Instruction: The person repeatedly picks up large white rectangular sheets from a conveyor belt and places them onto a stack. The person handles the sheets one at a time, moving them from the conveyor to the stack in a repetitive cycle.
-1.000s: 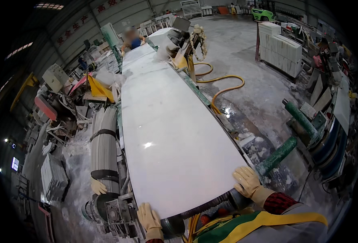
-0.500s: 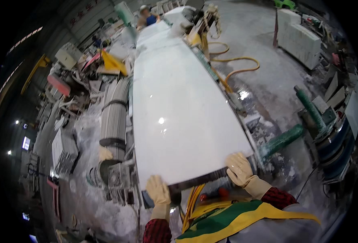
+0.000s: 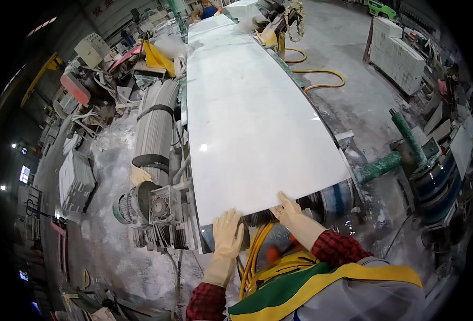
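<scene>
A long white polished stone slab (image 3: 268, 134) lies flat on a machine bed, running away from me. Both my hands wear cream rubber gloves and are at its near edge. My left hand (image 3: 227, 235) lies with its fingers flat over the near left part of the edge, thumb out to the side. To the right of it, my right hand (image 3: 292, 214) grips the middle of the edge, one finger on the top face; its other fingers are partly hidden. Under the edge shows a dark roller belt (image 3: 340, 199).
Yellow hoses (image 3: 255, 251) hang before my apron (image 3: 322, 286). To the left are a motor (image 3: 135, 206) and a strapped bundle of pale strips (image 3: 156, 125), a glove (image 3: 139, 175) beside it. A green cylinder (image 3: 378, 167) juts out right. A person (image 3: 207, 9) stands at the far end.
My right hand has moved left from the slab's near right corner to the middle of the edge. My left hand has shifted slightly right. The view has shifted a little.
</scene>
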`<state>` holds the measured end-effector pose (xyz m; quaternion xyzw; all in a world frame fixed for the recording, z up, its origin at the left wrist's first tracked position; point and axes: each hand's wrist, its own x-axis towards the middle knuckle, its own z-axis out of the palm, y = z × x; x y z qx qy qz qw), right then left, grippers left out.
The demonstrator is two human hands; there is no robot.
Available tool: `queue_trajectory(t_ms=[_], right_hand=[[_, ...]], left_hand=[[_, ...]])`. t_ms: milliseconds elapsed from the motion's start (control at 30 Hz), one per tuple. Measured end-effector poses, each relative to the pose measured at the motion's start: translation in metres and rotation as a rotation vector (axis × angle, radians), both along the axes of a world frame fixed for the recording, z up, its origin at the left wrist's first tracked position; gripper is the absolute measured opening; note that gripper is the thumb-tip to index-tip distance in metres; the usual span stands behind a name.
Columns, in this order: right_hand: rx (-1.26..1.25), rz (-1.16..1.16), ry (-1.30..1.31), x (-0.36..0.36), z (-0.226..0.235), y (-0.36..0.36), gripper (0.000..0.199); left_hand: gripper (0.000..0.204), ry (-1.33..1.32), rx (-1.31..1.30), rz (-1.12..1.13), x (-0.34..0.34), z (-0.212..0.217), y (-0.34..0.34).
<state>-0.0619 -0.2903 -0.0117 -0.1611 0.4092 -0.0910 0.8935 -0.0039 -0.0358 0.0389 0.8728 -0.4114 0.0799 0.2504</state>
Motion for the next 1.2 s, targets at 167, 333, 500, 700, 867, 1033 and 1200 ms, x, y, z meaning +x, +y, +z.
queue_trajectory(t_ms=[167, 333, 500, 700, 867, 1033, 1200], right_hand=[[-0.169, -0.077, 0.062, -0.001, -0.013, 0.015, 0.05], [-0.197, 0.101, 0.044, -0.091, 0.004, 0.046, 0.046], [-0.151, 0.211, 0.218, -0.187, -0.027, 0.068, 0.054], [-0.23, 0.203, 0.266, -0.181, -0.027, 0.07, 0.046], [-0.194, 0.204, 0.236, -0.174, -0.04, 0.075, 0.055], [-1.202, 1.446, 0.159, -0.149, -0.014, 0.047, 0.049], [-1.147, 0.948, 0.233, -0.216, -0.01, 0.04, 0.044]], left_hand=[[0.045, 0.201, 0.064, -0.178, 0.028, 0.019, 0.007], [0.057, 0.116, 0.117, -0.303, 0.046, 0.005, -0.009], [0.075, -0.039, 0.18, -0.363, 0.084, -0.005, -0.06], [0.077, 0.295, 0.352, -0.189, 0.139, 0.024, -0.118], [0.075, 0.444, 0.491, -0.216, 0.146, 0.063, -0.129], [0.064, 0.33, 0.422, -0.17, 0.115, 0.074, -0.091], [0.051, 0.777, 0.687, -0.098, 0.068, 0.181, -0.121]])
